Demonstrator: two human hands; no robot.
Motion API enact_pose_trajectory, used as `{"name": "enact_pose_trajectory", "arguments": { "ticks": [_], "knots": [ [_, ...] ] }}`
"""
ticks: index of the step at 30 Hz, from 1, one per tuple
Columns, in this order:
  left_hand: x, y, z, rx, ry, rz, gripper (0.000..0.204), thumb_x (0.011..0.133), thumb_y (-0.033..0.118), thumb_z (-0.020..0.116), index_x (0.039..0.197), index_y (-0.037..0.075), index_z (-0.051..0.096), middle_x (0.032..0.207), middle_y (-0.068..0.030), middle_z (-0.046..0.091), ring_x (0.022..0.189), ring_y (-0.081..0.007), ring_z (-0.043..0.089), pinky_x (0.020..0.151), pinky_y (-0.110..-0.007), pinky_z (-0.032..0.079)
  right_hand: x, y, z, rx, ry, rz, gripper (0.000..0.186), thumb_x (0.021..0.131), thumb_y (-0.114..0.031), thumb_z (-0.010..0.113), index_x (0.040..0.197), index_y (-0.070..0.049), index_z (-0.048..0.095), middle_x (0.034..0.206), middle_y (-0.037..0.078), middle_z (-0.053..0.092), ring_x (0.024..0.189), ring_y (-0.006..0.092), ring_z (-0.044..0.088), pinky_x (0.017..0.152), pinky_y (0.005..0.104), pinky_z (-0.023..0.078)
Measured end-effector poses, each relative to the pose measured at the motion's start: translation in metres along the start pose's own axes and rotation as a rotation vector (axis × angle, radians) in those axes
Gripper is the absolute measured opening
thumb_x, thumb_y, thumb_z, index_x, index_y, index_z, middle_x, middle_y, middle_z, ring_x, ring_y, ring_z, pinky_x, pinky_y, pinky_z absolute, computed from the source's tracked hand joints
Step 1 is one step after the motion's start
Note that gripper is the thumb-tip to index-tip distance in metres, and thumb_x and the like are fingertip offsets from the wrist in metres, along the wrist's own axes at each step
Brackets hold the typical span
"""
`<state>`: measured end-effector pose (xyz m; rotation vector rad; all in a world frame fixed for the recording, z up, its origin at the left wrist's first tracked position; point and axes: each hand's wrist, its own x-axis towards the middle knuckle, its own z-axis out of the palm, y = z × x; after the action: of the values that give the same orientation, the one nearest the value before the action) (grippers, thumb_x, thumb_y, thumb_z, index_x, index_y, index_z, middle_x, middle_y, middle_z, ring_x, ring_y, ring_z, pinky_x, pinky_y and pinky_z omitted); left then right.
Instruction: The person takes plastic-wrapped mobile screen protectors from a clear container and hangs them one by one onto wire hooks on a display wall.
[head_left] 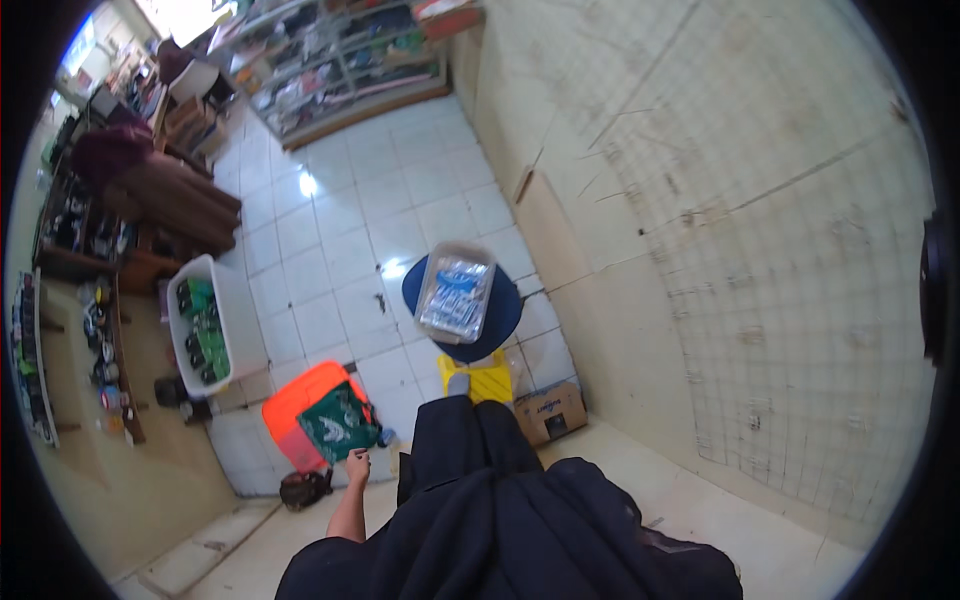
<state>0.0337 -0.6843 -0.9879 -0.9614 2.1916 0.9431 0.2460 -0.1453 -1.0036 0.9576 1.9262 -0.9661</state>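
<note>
My left hand [357,466] reaches out low on the left with its fingers curled closed. Whatever it may hold is too small to make out. Just beyond it lies a green bag [338,424] with a white print, on top of a bright orange piece [291,394] on the floor. From this angle I cannot tell whether the hand touches the bag. Ahead of my knees, a clear plastic tub [431,285] of blue and white packets [458,295] rests on a dark blue stool [506,307]. My right hand does not show.
A yellow bag [486,381] and a cardboard box [552,413] lie by the stool. To the left stands a white bin [241,340] with green packs. A person [165,190] stands by shelves at far left. A glass display case [345,75] is at the back; a wire grid [780,300] lines the right wall.
</note>
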Motion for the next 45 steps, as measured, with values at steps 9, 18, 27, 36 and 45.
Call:
{"name": "enact_pose_trajectory", "arguments": {
  "ticks": [9, 18, 27, 36, 45],
  "knots": [
    [0.125, 0.062, 0.06, 0.009, -0.072, 0.253, 0.029, 0.079, 0.02, 0.056, 0.103, 0.003, 0.056, 0.089, -0.015, 0.061, 0.081, -0.0247, 0.06, 0.073, -0.032, 0.045, 0.169, -0.199, -0.042, -0.233, 0.125, -0.227, 0.031, 0.079, -0.017, 0.053, 0.106, -0.003, 0.053, 0.1, 0.019, 0.059, 0.096, 0.0338, 0.055, 0.081, 0.0394, 0.043],
    [0.2, 0.258, 0.176, 0.114, -0.191, 0.767, 0.023, 0.076, 0.009, 0.056, 0.098, 0.003, 0.056, 0.097, -0.0153, 0.054, 0.094, -0.0323, 0.052, 0.082, -0.037, 0.043, 0.306, -0.409, 0.001, -0.113, 0.135, -0.698, 0.021, 0.076, -0.01, 0.058, 0.095, -0.002, 0.059, 0.087, 0.015, 0.06, 0.086, 0.0309, 0.056, 0.077, 0.0361, 0.045],
    [0.244, 0.282, 0.257, 0.618, 0.003, 1.23, 0.04, 0.071, 0.005, 0.056, 0.111, 0.009, 0.052, 0.123, -0.01, 0.043, 0.118, -0.0292, 0.037, 0.098, -0.041, 0.032, 0.372, -0.417, 0.056, -0.6, 0.32, -0.945, 0.065, 0.065, -0.024, 0.072, 0.117, 0.002, 0.044, 0.115, 0.015, 0.045, 0.109, 0.0284, 0.041, 0.092, 0.038, 0.035],
    [0.265, 0.265, 0.276, 0.935, 0.037, 1.303, 0.043, 0.078, 0.015, 0.051, 0.121, 0.012, 0.045, 0.13, -0.0054, 0.04, 0.12, -0.0267, 0.036, 0.096, -0.043, 0.035, 0.379, -0.421, 0.075, -0.544, 0.24, -0.755, 0.079, 0.056, -0.026, 0.08, 0.118, 0.001, 0.039, 0.113, 0.018, 0.04, 0.104, 0.0316, 0.04, 0.092, 0.0392, 0.034],
    [0.243, 0.254, 0.268, 0.971, 0.087, 1.261, 0.035, 0.074, 0.014, 0.055, 0.108, 0.011, 0.05, 0.109, -0.003, 0.048, 0.102, -0.0223, 0.047, 0.077, -0.032, 0.049, 0.365, -0.415, 0.076, -0.634, 0.29, -0.781, 0.069, 0.055, -0.023, 0.08, 0.109, 0.0, 0.043, 0.105, 0.014, 0.045, 0.104, 0.0294, 0.04, 0.086, 0.0393, 0.036]
  ]
}}
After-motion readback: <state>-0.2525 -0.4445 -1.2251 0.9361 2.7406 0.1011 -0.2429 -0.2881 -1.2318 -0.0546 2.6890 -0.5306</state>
